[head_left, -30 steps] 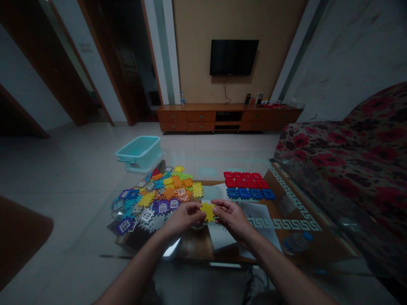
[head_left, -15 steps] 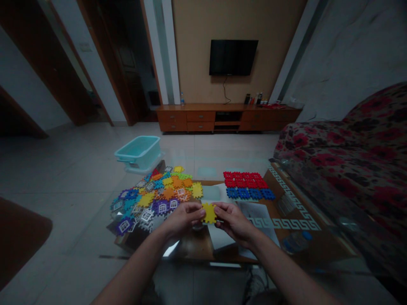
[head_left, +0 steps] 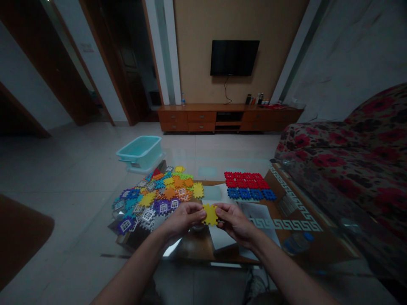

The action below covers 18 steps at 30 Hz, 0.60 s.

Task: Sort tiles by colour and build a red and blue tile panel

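Observation:
Between my two hands, above the near part of the glass table, is a yellow interlocking building tile (head_left: 210, 214) with notched edges. My left hand (head_left: 188, 217) pinches its left edge between thumb and fingers. On the opposite edge my right hand (head_left: 234, 220) is closed in the same way. A heap of mixed tiles (head_left: 170, 193) in purple, orange, blue, yellow and grey, some with white window pieces, spreads just beyond my left hand. Beyond my right hand lie red tiles (head_left: 245, 180) in rows, with a row of blue tiles (head_left: 251, 194) along their near side.
The glass table (head_left: 219, 164) has papers (head_left: 263, 216) visible beneath my right arm. A bottle with a blue cap (head_left: 297, 243) shows at the right. Past the table's far left corner stands a turquoise tub (head_left: 140, 153). A flowered sofa (head_left: 343, 144) borders the right side.
The whole view has shifted very slightly. Both hands keep their hold on the yellow tile, and the tiles on the table lie as before.

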{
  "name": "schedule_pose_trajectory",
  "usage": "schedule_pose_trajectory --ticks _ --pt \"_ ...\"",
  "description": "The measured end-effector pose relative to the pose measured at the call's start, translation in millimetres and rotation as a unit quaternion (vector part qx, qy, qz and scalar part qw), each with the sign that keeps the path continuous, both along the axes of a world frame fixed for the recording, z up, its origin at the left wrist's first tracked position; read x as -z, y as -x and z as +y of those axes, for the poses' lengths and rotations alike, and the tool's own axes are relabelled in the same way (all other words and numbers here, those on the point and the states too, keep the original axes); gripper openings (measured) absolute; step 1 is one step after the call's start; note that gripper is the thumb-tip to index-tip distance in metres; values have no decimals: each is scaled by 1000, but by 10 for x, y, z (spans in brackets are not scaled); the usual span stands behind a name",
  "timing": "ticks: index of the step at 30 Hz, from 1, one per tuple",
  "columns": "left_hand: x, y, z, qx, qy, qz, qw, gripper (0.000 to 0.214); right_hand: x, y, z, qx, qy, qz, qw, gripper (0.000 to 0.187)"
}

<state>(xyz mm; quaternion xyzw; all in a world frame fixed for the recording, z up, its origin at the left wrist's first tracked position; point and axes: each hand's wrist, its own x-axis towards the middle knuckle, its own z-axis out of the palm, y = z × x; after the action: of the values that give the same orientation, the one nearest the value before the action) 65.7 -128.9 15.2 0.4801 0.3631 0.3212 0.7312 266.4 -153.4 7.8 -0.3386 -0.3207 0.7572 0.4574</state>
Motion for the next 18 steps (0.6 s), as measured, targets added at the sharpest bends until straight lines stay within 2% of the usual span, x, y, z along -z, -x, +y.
schedule_pose_trajectory --ticks 4,7,13,18 --pt "36 -8 24 -39 -43 56 997 33 40 24 30 55 1 -74 996 44" --pt "27 -26 35 -59 -60 77 994 36 72 67 23 50 -13 -103 993 44" --pt "-22 -39 28 -67 -79 73 992 37 110 116 -5 65 -48 -120 989 43" --pt "18 -33 22 -61 -70 50 994 37 106 100 -3 72 -59 -145 985 42"
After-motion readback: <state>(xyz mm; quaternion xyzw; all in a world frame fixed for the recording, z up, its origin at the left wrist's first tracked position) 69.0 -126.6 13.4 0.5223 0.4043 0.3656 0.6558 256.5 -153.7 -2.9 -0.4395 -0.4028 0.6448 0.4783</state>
